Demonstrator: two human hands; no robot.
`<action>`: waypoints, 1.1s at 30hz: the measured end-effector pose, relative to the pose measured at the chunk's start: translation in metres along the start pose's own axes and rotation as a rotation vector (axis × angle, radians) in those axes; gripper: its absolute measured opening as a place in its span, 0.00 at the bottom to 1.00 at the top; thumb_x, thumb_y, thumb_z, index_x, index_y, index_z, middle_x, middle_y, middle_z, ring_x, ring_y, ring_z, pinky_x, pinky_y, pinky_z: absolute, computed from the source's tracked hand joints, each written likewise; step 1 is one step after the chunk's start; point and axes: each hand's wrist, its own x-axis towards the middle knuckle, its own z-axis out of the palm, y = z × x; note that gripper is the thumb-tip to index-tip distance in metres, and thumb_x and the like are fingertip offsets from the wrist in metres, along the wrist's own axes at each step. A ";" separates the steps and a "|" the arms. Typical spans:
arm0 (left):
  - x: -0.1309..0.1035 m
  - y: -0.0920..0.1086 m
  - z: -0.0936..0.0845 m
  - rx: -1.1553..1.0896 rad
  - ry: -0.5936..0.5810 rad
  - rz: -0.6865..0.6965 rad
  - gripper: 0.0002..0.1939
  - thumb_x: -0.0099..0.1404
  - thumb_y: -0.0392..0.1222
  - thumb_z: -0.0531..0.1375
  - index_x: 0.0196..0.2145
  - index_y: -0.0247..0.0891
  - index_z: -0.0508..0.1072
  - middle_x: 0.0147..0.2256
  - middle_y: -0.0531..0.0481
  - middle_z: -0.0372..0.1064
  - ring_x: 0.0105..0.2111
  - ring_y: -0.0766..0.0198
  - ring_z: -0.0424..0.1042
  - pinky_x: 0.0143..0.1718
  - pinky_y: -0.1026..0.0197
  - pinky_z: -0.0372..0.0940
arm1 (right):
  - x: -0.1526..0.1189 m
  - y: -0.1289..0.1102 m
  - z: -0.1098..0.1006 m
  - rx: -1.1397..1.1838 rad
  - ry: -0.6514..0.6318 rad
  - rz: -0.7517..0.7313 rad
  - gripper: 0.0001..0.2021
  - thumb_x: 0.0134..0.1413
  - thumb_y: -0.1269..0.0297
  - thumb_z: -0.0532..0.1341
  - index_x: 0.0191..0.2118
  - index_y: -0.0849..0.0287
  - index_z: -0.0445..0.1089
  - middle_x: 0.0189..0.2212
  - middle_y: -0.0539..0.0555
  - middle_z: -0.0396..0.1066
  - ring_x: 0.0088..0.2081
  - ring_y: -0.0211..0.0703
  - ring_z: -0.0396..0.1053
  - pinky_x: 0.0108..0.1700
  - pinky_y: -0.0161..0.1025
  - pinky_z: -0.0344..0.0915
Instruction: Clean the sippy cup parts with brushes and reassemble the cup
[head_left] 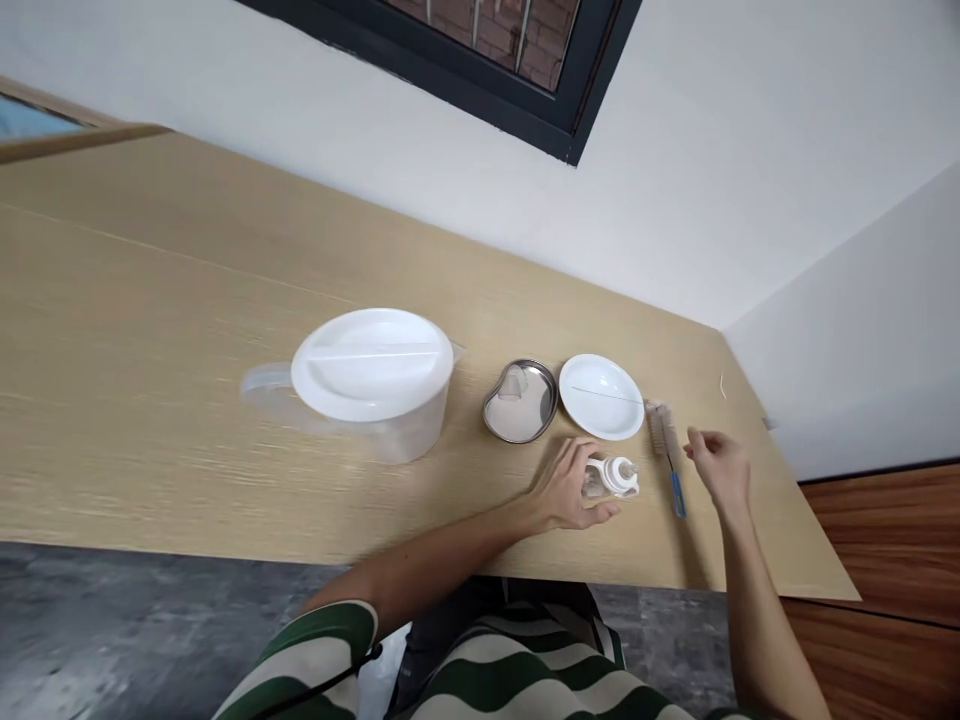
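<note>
My left hand [566, 488] curves around a small clear baby bottle [594, 484] with a white collar and white side handles, at the table's front edge. Its thumb lies on the near side and the fingers on the far side, with the teat end pointing right. My right hand [721, 466] is raised over the table to the right, its thumb and fingers pinched together; whatever they hold, if anything, is too small to make out. Between the hands lies a bottle brush [663, 432] with a blue handle.
Behind the bottle are a white plate [592, 425] with a thin wire-like rod [606, 394] across it and a metal kidney-shaped tray [517, 438] holding a clear dome-shaped cap [514, 383]. Left stands a lidded plastic pitcher [375, 365]. A wall rises behind the table [187, 400].
</note>
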 end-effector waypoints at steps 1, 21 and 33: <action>0.003 -0.001 -0.003 0.029 0.044 0.052 0.36 0.59 0.63 0.59 0.55 0.33 0.61 0.50 0.37 0.63 0.51 0.51 0.64 0.52 0.48 0.63 | -0.007 0.021 0.008 0.036 0.064 0.013 0.22 0.52 0.46 0.59 0.38 0.64 0.74 0.34 0.61 0.75 0.40 0.54 0.73 0.43 0.47 0.65; 0.101 -0.031 -0.069 1.354 -0.135 -0.732 0.34 0.66 0.66 0.49 0.48 0.31 0.71 0.45 0.32 0.69 0.46 0.39 0.68 0.47 0.47 0.60 | -0.044 0.145 0.042 0.535 0.359 0.073 0.22 0.55 0.51 0.62 0.46 0.66 0.69 0.38 0.60 0.71 0.36 0.43 0.68 0.41 0.41 0.65; 0.119 0.005 -0.059 1.138 0.014 -0.709 0.29 0.64 0.57 0.58 0.54 0.32 0.71 0.45 0.36 0.72 0.47 0.47 0.72 0.52 0.48 0.63 | -0.048 0.149 0.035 0.557 0.306 0.039 0.21 0.57 0.50 0.58 0.43 0.66 0.70 0.36 0.61 0.71 0.35 0.44 0.68 0.40 0.42 0.65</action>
